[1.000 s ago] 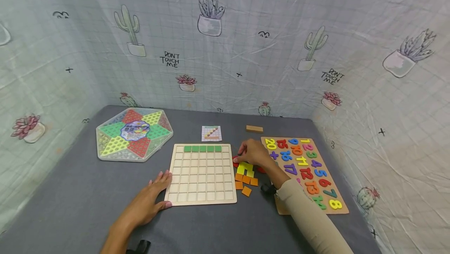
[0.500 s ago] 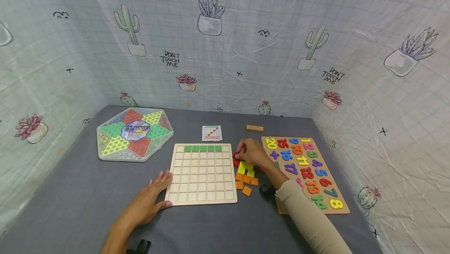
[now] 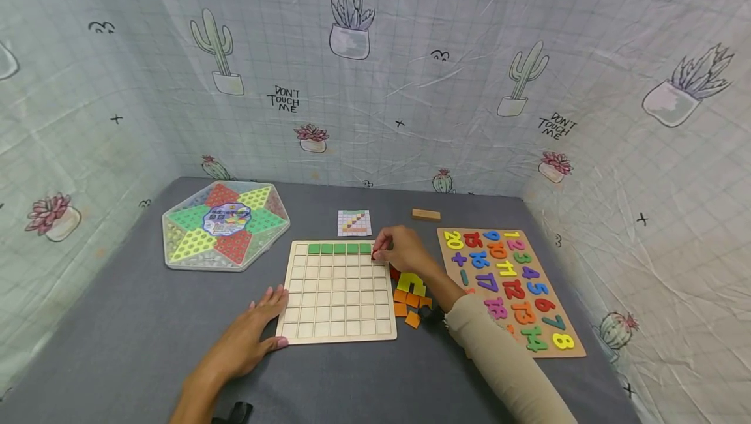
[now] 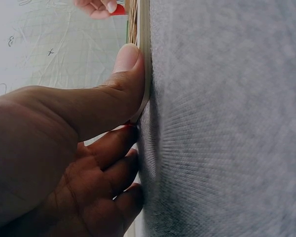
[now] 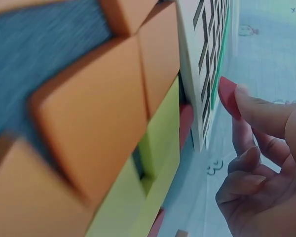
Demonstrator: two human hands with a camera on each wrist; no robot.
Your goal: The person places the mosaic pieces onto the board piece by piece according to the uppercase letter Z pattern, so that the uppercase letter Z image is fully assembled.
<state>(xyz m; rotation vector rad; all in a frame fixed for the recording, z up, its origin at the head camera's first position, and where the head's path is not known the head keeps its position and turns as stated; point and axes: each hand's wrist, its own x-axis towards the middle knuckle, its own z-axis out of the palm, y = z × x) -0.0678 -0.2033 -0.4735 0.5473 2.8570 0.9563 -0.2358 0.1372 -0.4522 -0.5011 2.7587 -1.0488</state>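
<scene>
A wooden grid board [image 3: 337, 303] lies on the grey tabletop, with a row of green tiles [image 3: 339, 249] in its far row. My left hand [image 3: 246, 336] rests flat at the board's left edge, thumb against the near corner. Thumb and fingertips of my right hand [image 3: 405, 251] pinch a red tile [image 5: 228, 96] over the far right corner cell. In the head view the fingers mostly cover that tile. Yellow tiles [image 3: 411, 284] and orange tiles [image 3: 412, 300] lie right of the board, with more red tiles [image 3: 395, 273] partly hidden under the hand.
Behind the board lies a small pattern card [image 3: 354, 223]. A wooden block [image 3: 426, 215] sits to its right. At right is a board of coloured numbers [image 3: 516, 280], partly under the right forearm. A hexagonal game box [image 3: 225, 225] stands at left.
My right hand has moved left from the red tiles to the board's far right corner, carrying one red tile. My left hand stays where it was.
</scene>
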